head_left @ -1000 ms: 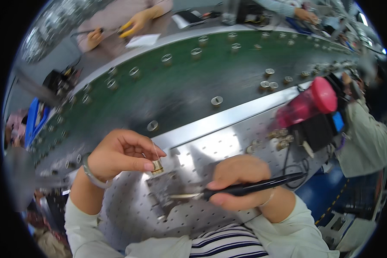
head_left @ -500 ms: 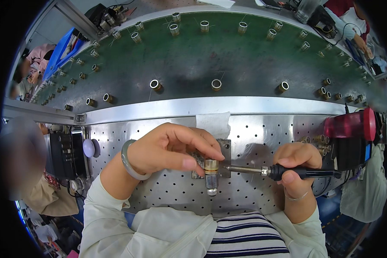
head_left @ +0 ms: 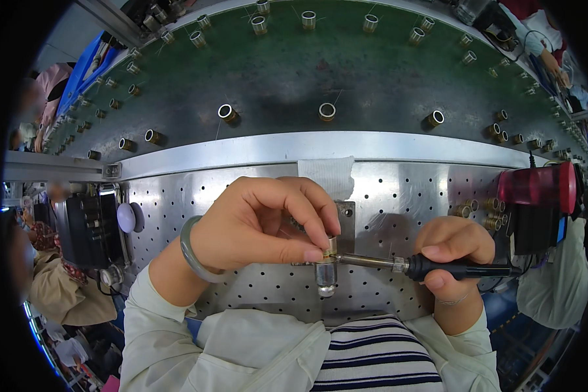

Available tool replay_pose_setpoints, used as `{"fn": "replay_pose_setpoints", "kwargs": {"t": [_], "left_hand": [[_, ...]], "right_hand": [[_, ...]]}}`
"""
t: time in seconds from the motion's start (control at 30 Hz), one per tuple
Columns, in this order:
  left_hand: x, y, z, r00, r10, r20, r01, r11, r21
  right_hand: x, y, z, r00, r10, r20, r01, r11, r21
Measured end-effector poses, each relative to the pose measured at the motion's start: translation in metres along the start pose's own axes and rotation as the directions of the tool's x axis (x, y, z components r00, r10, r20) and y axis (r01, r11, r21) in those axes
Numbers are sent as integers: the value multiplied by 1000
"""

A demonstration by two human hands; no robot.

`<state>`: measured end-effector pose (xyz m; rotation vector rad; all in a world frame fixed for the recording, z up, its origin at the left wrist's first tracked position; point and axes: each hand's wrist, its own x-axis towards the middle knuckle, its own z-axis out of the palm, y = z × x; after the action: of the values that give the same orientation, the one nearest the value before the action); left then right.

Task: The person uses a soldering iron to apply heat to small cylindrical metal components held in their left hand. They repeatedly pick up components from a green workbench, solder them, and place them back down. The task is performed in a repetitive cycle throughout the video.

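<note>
In front of me a small metal cylinder (head_left: 333,244), ringed with a yellowish band, sits at the top of an upright dark post with a shiny rounded end (head_left: 326,279). Thumb and fingers of my left hand (head_left: 261,222) are closed on the cylinder from the left. My right hand (head_left: 455,251) grips the black handle of a soldering iron (head_left: 370,262), held almost level. Its tip reaches the lower part of the cylinder near my left thumb; my fingers partly hide this spot. Behind the post lies a metal plate (head_left: 347,225).
Beyond the perforated metal bench (head_left: 242,297) runs a green conveyor belt (head_left: 274,85) carrying many similar cylinders. Several more cylinders (head_left: 492,222) stand at right, beside a red container (head_left: 539,188). A white cloth (head_left: 326,176) lies at the bench's far edge. Other people work at both sides.
My left thumb and fingers have closed in on the cylinder. The iron's tip has come left against its lower part. The whole view has shifted slightly.
</note>
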<state>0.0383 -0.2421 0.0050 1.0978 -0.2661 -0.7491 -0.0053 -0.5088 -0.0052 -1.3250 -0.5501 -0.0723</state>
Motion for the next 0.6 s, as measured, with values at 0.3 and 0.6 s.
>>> {"fn": "replay_pose_setpoints", "kwargs": {"t": [0.3, 0.6], "left_hand": [[1, -4, 0, 996, 91, 20, -90, 996, -19], [3, -6, -1, 995, 92, 32, -91, 996, -20]], "right_hand": [[1, 1, -2, 999, -35, 18, 35, 999, -22], [3, 2, -5, 997, -49, 58, 52, 997, -49]]}}
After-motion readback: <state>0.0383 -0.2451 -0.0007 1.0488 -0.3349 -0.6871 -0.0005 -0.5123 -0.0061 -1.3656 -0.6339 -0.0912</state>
